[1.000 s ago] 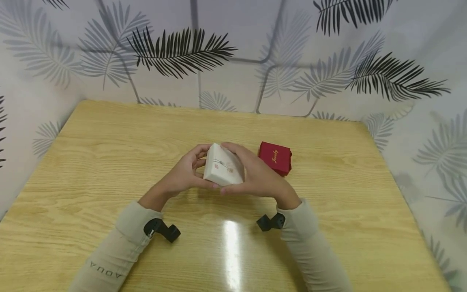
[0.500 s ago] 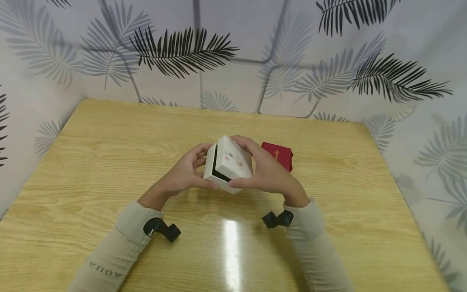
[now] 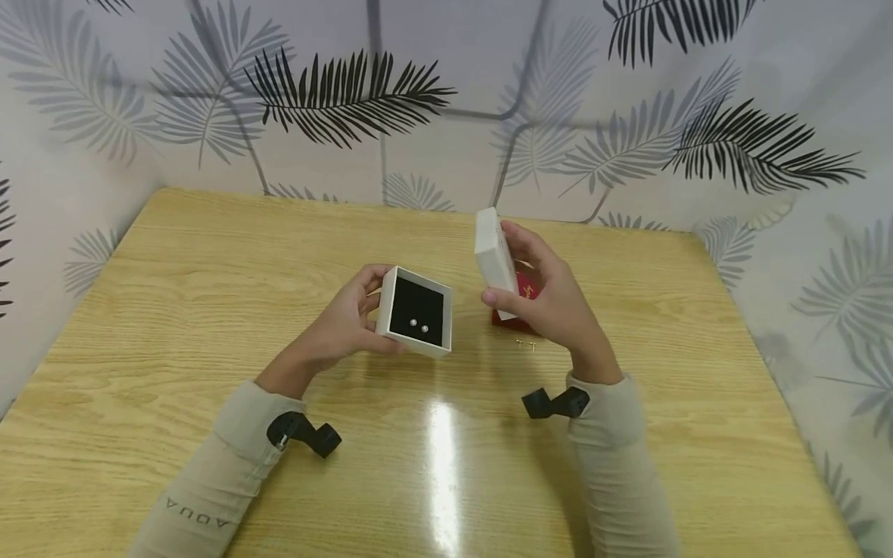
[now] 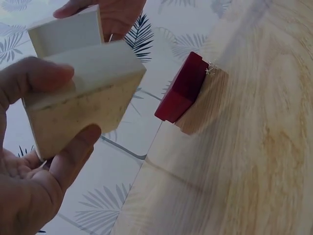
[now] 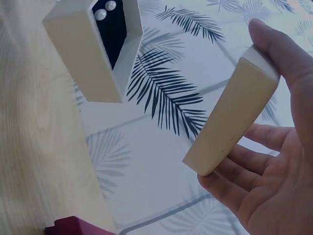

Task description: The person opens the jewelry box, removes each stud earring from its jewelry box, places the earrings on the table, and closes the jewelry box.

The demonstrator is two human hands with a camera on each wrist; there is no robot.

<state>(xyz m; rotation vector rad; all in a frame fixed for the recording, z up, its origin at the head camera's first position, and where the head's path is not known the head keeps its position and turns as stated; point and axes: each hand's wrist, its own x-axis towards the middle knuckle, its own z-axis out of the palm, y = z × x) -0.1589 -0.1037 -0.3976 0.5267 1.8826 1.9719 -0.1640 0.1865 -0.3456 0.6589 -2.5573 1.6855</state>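
Note:
My left hand (image 3: pixel 342 322) grips the bottom of a small white gift box (image 3: pixel 388 306), tilted above the table. Its black lining (image 3: pixel 412 298) carries two pearl stud earrings (image 3: pixel 413 322), seen again as round pearls (image 5: pixel 100 14) in the right wrist view. To the right, my right hand (image 3: pixel 554 291) holds the white box lid (image 3: pixel 492 252) on edge, apart from the bottom. Thumb and fingers pinch opposite sides of this lid (image 5: pixel 234 112) in the right wrist view. Past the left thumb, the left wrist view shows the pale inside of the lid (image 4: pixel 68 32).
A red jewelry box (image 3: pixel 528 287) lies on the wooden table (image 3: pixel 279 240), partly hidden behind the lid and right hand. Beside its near edge are small gold-coloured pieces (image 3: pixel 526 345), too small to name. Leaf-patterned cloth (image 3: pixel 446 155) hangs behind the table.
The lid has come off the white box bottom and moved right and up with my right hand. The black lining and pearl earrings now show. My left hand has tipped the bottom slightly.

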